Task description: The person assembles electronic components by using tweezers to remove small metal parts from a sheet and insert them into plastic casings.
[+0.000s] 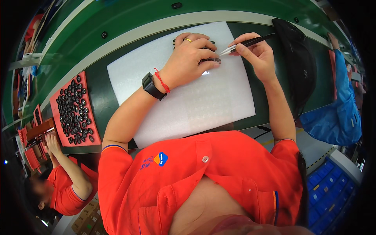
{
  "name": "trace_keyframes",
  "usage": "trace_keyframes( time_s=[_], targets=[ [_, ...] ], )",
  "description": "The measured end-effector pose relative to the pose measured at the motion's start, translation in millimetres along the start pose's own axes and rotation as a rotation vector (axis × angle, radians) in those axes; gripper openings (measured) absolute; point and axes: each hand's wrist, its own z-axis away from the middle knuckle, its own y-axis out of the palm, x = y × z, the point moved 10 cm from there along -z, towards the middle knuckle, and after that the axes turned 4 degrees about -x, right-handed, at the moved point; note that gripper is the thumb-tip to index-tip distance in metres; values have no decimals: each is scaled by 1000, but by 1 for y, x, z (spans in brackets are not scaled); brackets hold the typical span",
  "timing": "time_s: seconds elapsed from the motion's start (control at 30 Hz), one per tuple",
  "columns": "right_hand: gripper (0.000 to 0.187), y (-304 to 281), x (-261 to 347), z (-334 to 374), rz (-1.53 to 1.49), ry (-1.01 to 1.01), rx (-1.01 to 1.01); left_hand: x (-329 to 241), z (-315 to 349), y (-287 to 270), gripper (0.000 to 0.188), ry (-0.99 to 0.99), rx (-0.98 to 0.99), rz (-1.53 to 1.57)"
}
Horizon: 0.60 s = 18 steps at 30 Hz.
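My left hand (pixel 188 58) lies over small dark parts on a white foam sheet (pixel 156 121), its fingers curled onto them. One dark, shiny part (pixel 214 60) shows beside the thumb and fingertips; the hand covers most of the rest, so their full shape stays hidden. Between the thumb and fingers of my right hand (pixel 256 56) is a pair of tweezers (pixel 255 40) with a black handle and pale tips. Those tips point left, close to the fingers of my left hand and the dark part. I cannot tell whether they touch it.
Left of the foam, a red foam tray (pixel 93 129) carries many glossy black oval pieces (pixel 74 105). A black bag (pixel 299 62) lies on the right. Co-workers sit at both sides, one in red (pixel 70 188), one in blue (pixel 333 113). Blue bins (pixel 327 184) stand lower right.
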Motion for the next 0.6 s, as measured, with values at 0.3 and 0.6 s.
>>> trace_keyframes(
  time_s=[0.3,0.6],
  targets=[
    [14,8,-4,2,47,45,68,2,1,-1,12,-8,-9,20],
    [15,-5,-3,1,-153,143,-38,5,1,-1,34,-35,116,188]
  ],
)
